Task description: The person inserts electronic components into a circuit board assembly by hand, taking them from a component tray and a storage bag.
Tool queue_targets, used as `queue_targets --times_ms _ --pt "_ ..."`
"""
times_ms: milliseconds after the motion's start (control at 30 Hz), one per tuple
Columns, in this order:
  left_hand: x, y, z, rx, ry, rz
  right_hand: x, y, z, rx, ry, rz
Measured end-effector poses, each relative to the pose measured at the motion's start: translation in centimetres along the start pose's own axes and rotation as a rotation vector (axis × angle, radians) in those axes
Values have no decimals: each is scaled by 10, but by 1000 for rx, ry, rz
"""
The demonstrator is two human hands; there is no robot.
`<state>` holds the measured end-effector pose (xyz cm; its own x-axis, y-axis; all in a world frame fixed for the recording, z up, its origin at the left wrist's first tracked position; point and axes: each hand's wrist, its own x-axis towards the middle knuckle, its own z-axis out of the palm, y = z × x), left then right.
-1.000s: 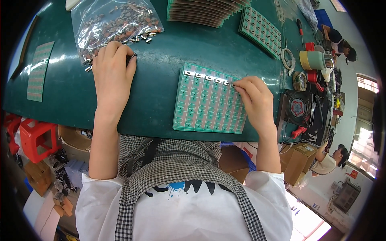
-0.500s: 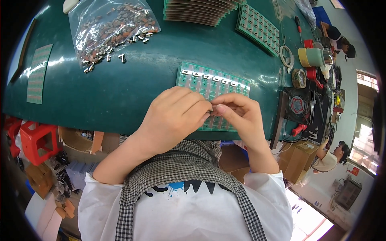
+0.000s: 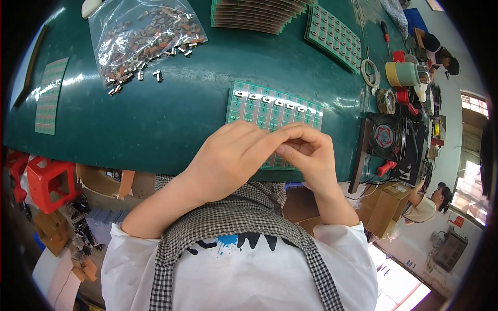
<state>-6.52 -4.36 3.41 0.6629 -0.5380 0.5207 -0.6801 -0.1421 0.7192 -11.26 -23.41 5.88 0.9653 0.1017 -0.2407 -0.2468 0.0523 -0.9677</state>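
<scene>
A green circuit board panel (image 3: 249,111) lies flat on the bench, with a row of small slide switches (image 3: 278,102) along its far part. Over its near half my two hands meet, fingertips together. My left hand (image 3: 228,160) is closed, its fingers reaching across to the right hand's fingers. My right hand (image 3: 314,155) is also closed, thumb and forefinger curled together at the left hand's fingertips. Whatever they pinch is hidden behind the fingers.
A clear bag (image 3: 150,36) spills loose small switches at the far left. Stacked bare boards (image 3: 254,18) and filled panels (image 3: 334,39) stand at the back. Another board (image 3: 51,96) lies far left. A black fan (image 3: 386,136) sits right; two people are beyond.
My left fingers have slid to the right over the right hand's fingertips. A small metallic part visible between the hands earlier is now covered. The board has stayed in place.
</scene>
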Motion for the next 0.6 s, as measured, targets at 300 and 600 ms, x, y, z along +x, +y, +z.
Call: queue_targets --times_ms 300,600 --pt "2 -9 -25 391 2 15 0 -1 -18 -152 235 -92" --pt "-6 -77 -73 873 142 -435 21 -4 -57 -1055 273 -391"
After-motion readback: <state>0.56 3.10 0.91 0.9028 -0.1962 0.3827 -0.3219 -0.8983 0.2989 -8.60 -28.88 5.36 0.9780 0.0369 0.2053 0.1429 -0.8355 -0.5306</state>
